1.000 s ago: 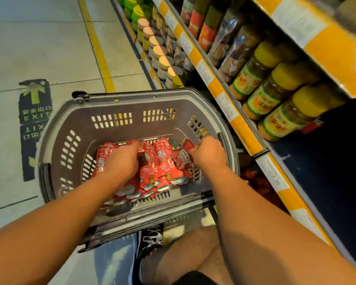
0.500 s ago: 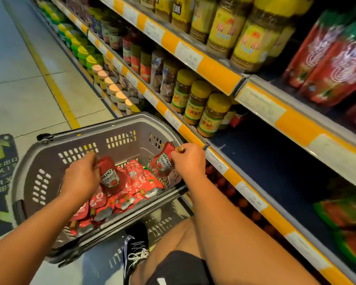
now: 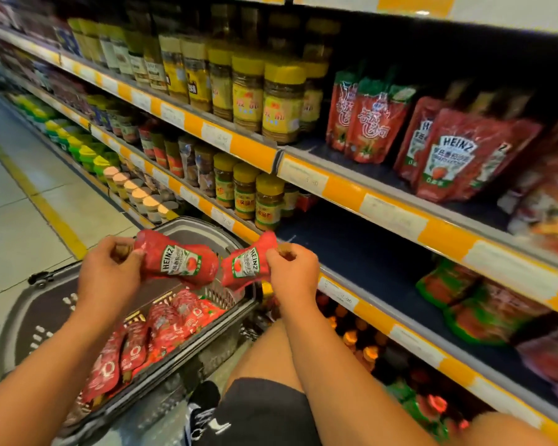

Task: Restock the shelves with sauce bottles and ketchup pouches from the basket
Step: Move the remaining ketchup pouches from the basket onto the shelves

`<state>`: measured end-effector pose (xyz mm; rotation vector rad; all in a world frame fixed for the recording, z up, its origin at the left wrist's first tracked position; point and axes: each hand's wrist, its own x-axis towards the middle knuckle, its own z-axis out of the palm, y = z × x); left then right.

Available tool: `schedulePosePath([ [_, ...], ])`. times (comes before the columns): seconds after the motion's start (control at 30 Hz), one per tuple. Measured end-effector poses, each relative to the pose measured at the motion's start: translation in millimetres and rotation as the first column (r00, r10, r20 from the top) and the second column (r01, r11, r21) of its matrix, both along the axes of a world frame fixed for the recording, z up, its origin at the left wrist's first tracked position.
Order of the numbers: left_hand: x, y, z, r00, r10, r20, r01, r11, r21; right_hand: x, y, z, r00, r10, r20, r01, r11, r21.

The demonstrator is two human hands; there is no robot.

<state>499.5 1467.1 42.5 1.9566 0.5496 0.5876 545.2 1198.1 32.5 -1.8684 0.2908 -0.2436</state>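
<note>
My left hand [image 3: 110,275] grips a red Heinz ketchup pouch [image 3: 179,260] by its cap end, held above the grey basket [image 3: 49,307]. My right hand [image 3: 292,272] grips a second red Heinz ketchup pouch [image 3: 244,265] the same way, close to the first. Several more red pouches [image 3: 161,329] lie in the basket below. To the right, a dark blue shelf [image 3: 361,252] has a bare stretch at hand height. Larger Heinz pouches [image 3: 458,156] stand on the shelf above.
Yellow-lidded jars [image 3: 255,194] stand at the left end of the blue shelf, and green-red pouches [image 3: 464,300] lie at its right. Jars [image 3: 271,98] fill the upper shelf. The tiled aisle floor [image 3: 10,214] with a yellow line lies left. My knee [image 3: 264,358] is beside the basket.
Both hands have lifted out of the basket, each with one ketchup pouch, and my view has swung up toward the shelves.
</note>
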Motion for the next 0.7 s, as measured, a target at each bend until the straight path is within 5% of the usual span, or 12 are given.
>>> schedulePosePath([
  [0.13,-2.6,-32.5,31.1,0.994,-0.074,0.075,0.077,0.996,-0.037,-28.0,-32.6,6.1,0.987,-0.137,0.085,0.124,0.982,0.146],
  [0.3,-7.2,-80.0,54.1,0.979,-0.144,0.141,0.154,0.986,-0.063,-65.1,-87.8,7.5,0.940,-0.221,0.262,0.189,0.972,0.140],
  [0.43,-7.3,-120.7,54.9,0.967,-0.178,0.180,0.196,0.977,-0.087,-76.2,-128.2,13.3,0.922,-0.279,0.269,0.246,0.957,0.150],
  [0.57,-5.8,-163.3,47.9,0.950,-0.228,0.212,0.289,0.901,-0.325,-81.6,-160.8,19.6,0.889,-0.376,0.261,0.329,0.921,0.206],
  [0.7,1.6,-205.5,48.4,0.936,-0.278,0.217,0.343,0.862,-0.372,-86.8,-185.5,23.2,0.841,-0.471,0.266,0.421,0.879,0.224],
])
